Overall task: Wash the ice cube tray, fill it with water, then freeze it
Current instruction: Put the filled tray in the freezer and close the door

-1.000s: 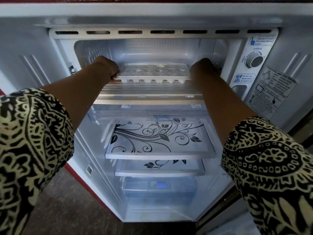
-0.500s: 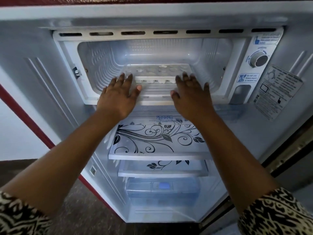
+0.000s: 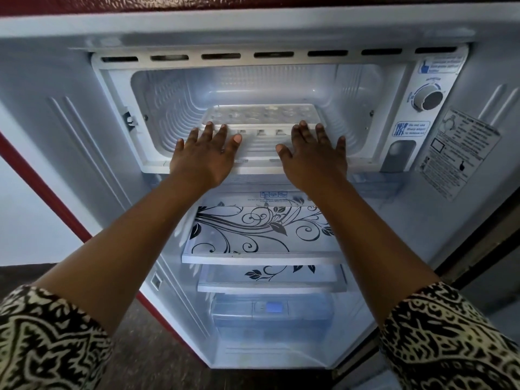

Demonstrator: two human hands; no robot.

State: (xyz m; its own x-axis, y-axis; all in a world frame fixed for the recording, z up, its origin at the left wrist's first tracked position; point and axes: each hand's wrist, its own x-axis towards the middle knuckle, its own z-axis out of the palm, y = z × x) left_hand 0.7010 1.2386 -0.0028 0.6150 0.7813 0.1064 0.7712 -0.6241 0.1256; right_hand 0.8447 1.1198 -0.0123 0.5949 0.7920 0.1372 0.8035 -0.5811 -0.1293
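So the ice cube tray is sitting flat on the floor of the freezer compartment, up at the top of the open fridge, roughly centered and set back a bit from the front lip. You can see pale lumps in the cells, but it's hard to tell what they are from here.

Both hands are flat, palms down, with the fingers straight and spread out, not gripping anything. The left hand has its longer fingertips right at the tray's front edge on the left side, and the right hand does the same on the right side. The thumbs point in toward each other with a gap between them.

The person has black-and-cream patterned sleeves. To the right of the freezer there's a temperature dial. Below it sit a shelf with a black floral swirl print and a clear drawer near the bottom.
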